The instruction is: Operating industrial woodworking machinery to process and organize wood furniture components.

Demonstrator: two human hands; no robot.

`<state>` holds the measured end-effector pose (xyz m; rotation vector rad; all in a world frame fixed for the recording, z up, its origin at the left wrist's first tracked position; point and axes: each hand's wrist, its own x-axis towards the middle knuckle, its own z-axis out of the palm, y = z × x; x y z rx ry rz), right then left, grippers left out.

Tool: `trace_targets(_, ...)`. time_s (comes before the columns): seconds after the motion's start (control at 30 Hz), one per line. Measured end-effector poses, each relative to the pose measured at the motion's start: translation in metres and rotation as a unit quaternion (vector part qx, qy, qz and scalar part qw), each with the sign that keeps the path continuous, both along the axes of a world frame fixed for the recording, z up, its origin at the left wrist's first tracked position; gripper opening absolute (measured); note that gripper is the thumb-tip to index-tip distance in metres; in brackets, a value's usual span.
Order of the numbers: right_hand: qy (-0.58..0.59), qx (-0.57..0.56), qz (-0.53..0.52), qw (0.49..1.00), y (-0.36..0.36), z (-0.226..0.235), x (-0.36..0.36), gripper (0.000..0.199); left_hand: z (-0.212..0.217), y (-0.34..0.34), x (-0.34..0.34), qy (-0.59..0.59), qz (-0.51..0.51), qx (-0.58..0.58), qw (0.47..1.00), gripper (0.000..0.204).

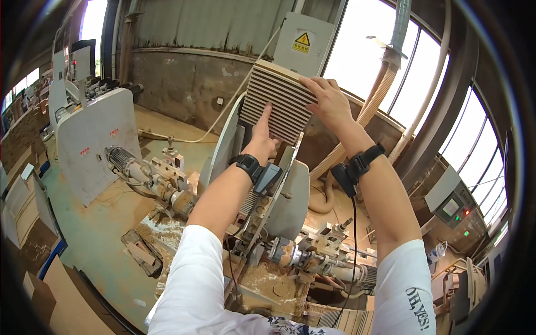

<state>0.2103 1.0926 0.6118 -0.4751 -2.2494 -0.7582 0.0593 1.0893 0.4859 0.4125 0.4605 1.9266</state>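
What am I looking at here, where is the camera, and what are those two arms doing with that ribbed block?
This is one picture from a wide fisheye camera worn on a person's head, looking down and forward, so straight edges bend near the rim. The two arms coming up from the bottom edge are the wearer's own, each with a black wrist strap.

Both hands are raised on a stack of thin wooden strips, seen edge-on, which gives the ribbed look. The left hand presses against its lower face with a finger pointing up. The right hand grips its right edge.

Below them is a woodworking machine with a pale grey guard, metal fittings and sawdust heaped around its base. A ribbed dust hose runs up beside the window, and a grey cabinet stands to the left.
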Motion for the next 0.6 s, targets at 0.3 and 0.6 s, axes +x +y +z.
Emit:
trace_targets(0.3, -0.074, -0.079, -0.011, 0.994, 0.027, -0.050, -0.010, 0.060, -0.058, -0.004, -0.001, -0.003, -0.053, -0.051, 0.997, 0.076)
trace_targets(0.6, -0.138, -0.205, 0.012, 0.969, 0.041, -0.115, -0.018, 0.028, -0.151, -0.018, -0.003, 0.024, -0.053, -0.069, 0.996, 0.076)
